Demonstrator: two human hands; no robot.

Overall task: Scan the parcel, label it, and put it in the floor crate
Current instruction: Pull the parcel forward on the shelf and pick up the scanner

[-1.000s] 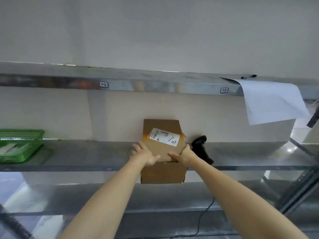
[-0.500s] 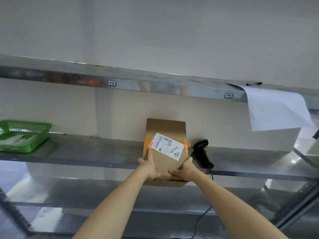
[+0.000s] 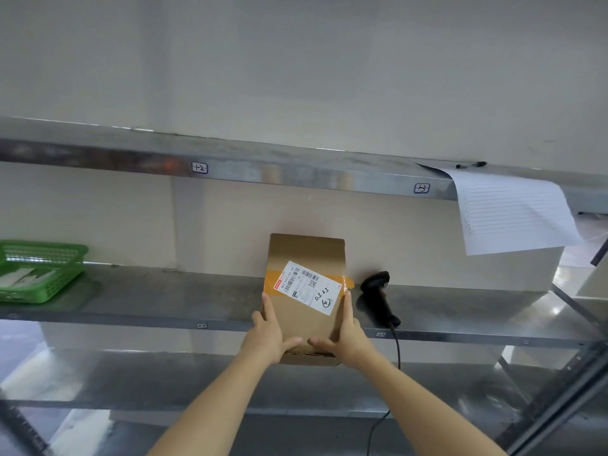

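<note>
A brown cardboard parcel (image 3: pixel 304 258) lies on the middle metal shelf (image 3: pixel 148 297), its near end sticking out over the shelf's front edge. A white shipping label (image 3: pixel 307 291) with barcodes and handwriting sits on its top, over a strip of tape. My left hand (image 3: pixel 268 334) grips the parcel's near left corner and my right hand (image 3: pixel 348 335) grips its near right corner. A black handheld scanner (image 3: pixel 378 297) lies on the shelf just right of the parcel, its cable hanging down.
A green plastic basket (image 3: pixel 42 271) with papers sits at the shelf's left end. A lined paper sheet (image 3: pixel 513 215) hangs from the upper shelf (image 3: pixel 296 174) at right, a pen on top. A lower shelf and slanted frame bars lie below and right.
The parcel has gone from hanging tilted over the shelf edge to lying flatter on the shelf, label up. Both hands shifted from its middle to its near corners.
</note>
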